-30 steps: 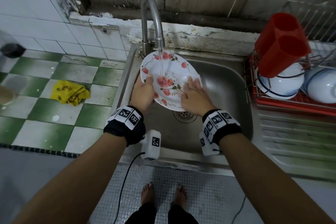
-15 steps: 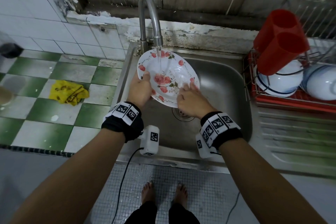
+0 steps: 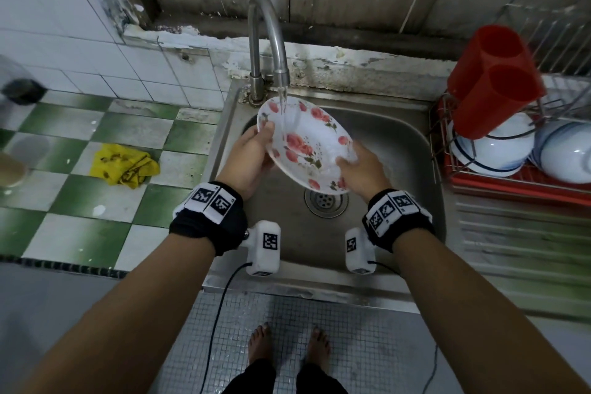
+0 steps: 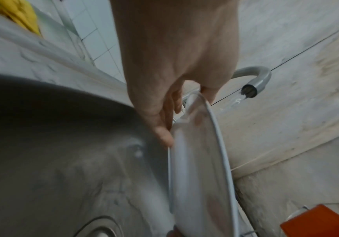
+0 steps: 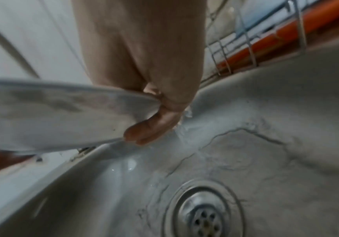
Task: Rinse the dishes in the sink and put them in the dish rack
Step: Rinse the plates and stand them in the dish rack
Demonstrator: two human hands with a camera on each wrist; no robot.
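Observation:
A white plate with red flowers is tilted under the running tap, above the steel sink. My left hand grips its left rim, thumb on the face and fingers behind, as the left wrist view confirms on the plate. My right hand grips the right rim of the plate, thumb on top and fingers curled beneath. Water streams over the plate's upper part and runs off by my right fingers.
A wire dish rack on a red tray stands right of the sink with white bowls and a red cutlery holder. A yellow cloth lies on the green tiled counter at left. The drain is below the plate.
Both hands have turned the plate under the stream. My right hand slid from the plate's face to its right rim, and the left thumb moved up the left rim.

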